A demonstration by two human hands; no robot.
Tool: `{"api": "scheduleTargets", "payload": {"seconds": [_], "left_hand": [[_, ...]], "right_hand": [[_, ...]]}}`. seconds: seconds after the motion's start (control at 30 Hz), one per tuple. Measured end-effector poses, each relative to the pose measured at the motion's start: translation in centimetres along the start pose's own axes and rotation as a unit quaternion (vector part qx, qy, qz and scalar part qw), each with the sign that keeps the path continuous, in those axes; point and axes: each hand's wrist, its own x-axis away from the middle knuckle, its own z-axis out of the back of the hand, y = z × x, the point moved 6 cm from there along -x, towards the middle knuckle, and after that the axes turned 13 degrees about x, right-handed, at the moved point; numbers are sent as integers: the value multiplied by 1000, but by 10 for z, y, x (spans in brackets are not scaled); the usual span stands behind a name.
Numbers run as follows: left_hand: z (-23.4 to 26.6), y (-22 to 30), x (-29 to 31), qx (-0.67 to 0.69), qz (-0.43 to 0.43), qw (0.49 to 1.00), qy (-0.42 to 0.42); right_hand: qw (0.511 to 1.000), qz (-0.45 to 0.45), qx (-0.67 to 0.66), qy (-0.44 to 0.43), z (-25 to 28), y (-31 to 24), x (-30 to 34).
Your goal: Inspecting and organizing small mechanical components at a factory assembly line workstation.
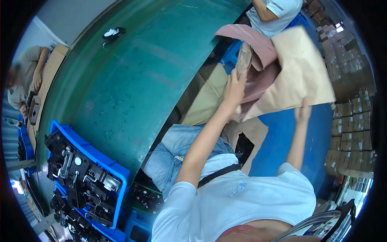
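In the upper right of the frame, the left hand [234,89] is gripping a folded brown paper edge [244,60], its fingers wrapping the crease, while the right hand [303,112] is meeting the lower edge of a broad tan paper sheet [308,66] (that hand is blurring, so I cannot tell whether its fingers are clasping the edge or only pressing on it). Between them, a pinkish paper sheet [249,39] is curling upward toward the frame's top; whether it is joining the tan one is not clear. Another brown piece [254,135] is lying below, near the person's waist. The paper is hanging over the floor rather than resting on the green surface [129,84], so a light hold at the right could be letting a corner slip and the sheet sag. Uneven pulling could be tearing it at the crease, and the curling end could be brushing the co-worker [278,16] at the top right. The blue crate [125,175] of black parts [76,177], lower left, is sitting well apart from that risk
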Motion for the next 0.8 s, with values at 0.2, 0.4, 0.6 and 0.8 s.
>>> {"api": "scheduleTargets", "payload": {"seconds": [0.2, 0.4, 0.6, 0.8], "left_hand": [[-1, -86, -12, -68, 106, 973, -191], [164, -345, 67, -402, 65, 909, 90], [162, -321, 162, -385, -99, 908, 135], [229, -251, 127, -364, 211, 907, 14]], "right_hand": [[776, -216, -589, -64, -31, 259, 86], [830, -367, -419, -28, -283, 298, 124], [909, -413, -27, 55, -222, 372, 121], [791, -305, 530, -32, -107, 308, 237]]}}
